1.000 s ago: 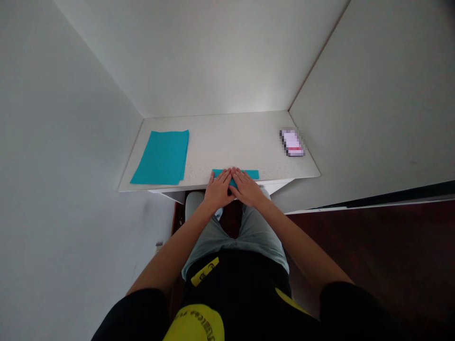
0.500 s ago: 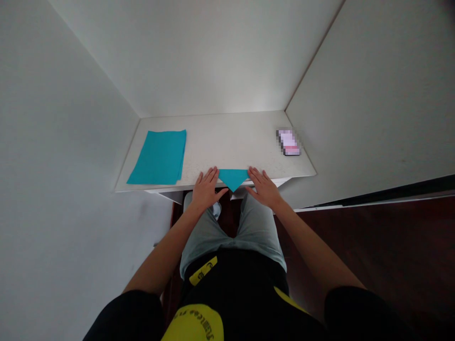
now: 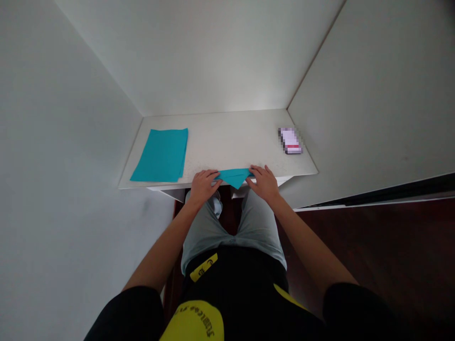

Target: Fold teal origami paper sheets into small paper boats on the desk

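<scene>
A folded sheet of teal paper (image 3: 236, 177) lies at the front edge of the white desk (image 3: 231, 137), its pointed tip hanging over the edge towards me. A narrow folded strip runs along its far side. My left hand (image 3: 204, 187) pinches the paper's left corner between thumb and fingers. On the opposite corner, my right hand (image 3: 264, 183) has a similar grip, fingers on top and thumb at the near side. The corners themselves are partly covered by the fingers.
Several flat teal sheets (image 3: 161, 155) are stacked at the desk's left. A phone (image 3: 290, 140), blurred out, lies near the right edge. White walls close in the desk at the left, back and right. My legs are below the front edge.
Both hands have gone from lying flat with fingers spread to pinching the paper's corners. The paper's top edge now shows an added slanted layer, and its tip sits slightly further right.
</scene>
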`<state>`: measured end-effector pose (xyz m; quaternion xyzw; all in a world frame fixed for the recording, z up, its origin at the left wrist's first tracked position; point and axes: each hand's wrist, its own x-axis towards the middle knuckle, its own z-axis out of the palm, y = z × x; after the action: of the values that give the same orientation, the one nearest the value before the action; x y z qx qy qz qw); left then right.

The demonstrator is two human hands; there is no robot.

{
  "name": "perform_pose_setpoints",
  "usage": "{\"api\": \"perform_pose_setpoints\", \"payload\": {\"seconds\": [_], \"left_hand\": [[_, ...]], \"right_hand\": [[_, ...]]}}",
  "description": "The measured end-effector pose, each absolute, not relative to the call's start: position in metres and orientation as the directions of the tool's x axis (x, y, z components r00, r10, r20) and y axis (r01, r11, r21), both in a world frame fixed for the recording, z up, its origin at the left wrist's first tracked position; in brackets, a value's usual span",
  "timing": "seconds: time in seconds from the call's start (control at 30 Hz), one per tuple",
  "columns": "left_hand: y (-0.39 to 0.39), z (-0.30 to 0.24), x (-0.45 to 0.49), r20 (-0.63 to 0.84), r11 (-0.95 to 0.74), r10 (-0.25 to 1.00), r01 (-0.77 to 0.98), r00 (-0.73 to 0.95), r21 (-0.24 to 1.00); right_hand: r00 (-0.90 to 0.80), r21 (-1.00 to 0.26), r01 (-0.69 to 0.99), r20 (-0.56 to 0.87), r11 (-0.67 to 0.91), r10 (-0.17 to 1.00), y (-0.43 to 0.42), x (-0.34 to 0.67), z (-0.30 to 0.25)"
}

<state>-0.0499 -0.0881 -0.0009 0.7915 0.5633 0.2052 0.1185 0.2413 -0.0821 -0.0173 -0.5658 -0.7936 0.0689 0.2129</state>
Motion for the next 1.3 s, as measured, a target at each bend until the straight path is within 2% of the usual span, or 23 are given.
{"api": "perform_pose_setpoints", "payload": {"seconds": [0.1, 0.2, 0.37, 0.5, 0.6, 0.73, 0.87, 1.0, 1.17, 1.3], "left_hand": [[-0.084, 0.003, -0.052, 0.193, -0.35, 0.936, 0.819, 0.293, 0.455], [-0.076, 0.005, -0.054, 0.185, -0.344, 0.939, 0.767, 0.29, 0.542], [-0.062, 0.003, -0.051, 0.142, -0.271, 0.962, 0.73, 0.235, 0.628], [-0.055, -0.002, -0.046, 0.11, -0.216, 0.976, 0.753, 0.188, 0.622], [-0.053, -0.007, -0.043, 0.121, -0.212, 0.977, 0.749, 0.176, 0.628], [-0.055, -0.009, -0.042, 0.166, -0.236, 0.972, 0.751, 0.169, 0.617], [-0.065, -0.005, -0.039, 0.22, -0.221, 0.967, 0.844, 0.126, 0.489], [-0.075, -0.001, -0.032, 0.172, -0.159, 0.98, 0.903, 0.097, 0.398], [-0.075, 0.0, -0.026, 0.095, -0.094, 0.994, 0.887, 0.057, 0.453], [-0.07, 0.003, -0.025, 0.039, -0.058, 0.998, 0.848, 0.044, 0.527]], "right_hand": [[-0.247, -0.369, 0.869, 0.254, 0.33, 0.935, -0.076, 0.243, -0.007], [-0.205, -0.407, 0.869, 0.22, 0.281, 0.954, -0.066, 0.244, 0.002], [-0.18, -0.481, 0.84, 0.187, 0.25, 0.966, -0.045, 0.245, 0.004], [-0.121, -0.545, 0.799, 0.271, 0.256, 0.955, -0.043, 0.244, 0.004], [-0.123, -0.473, 0.842, 0.297, 0.258, 0.947, -0.052, 0.244, 0.005], [-0.149, -0.412, 0.88, 0.236, 0.238, 0.96, -0.061, 0.249, -0.001], [-0.156, -0.415, 0.876, 0.236, 0.244, 0.959, -0.06, 0.253, -0.011], [-0.174, -0.395, 0.882, 0.232, 0.256, 0.957, -0.059, 0.252, -0.018], [-0.119, -0.419, 0.885, 0.214, 0.201, 0.97, -0.058, 0.25, -0.019], [-0.142, -0.408, 0.89, 0.178, 0.205, 0.974, -0.053, 0.253, -0.013]]}}
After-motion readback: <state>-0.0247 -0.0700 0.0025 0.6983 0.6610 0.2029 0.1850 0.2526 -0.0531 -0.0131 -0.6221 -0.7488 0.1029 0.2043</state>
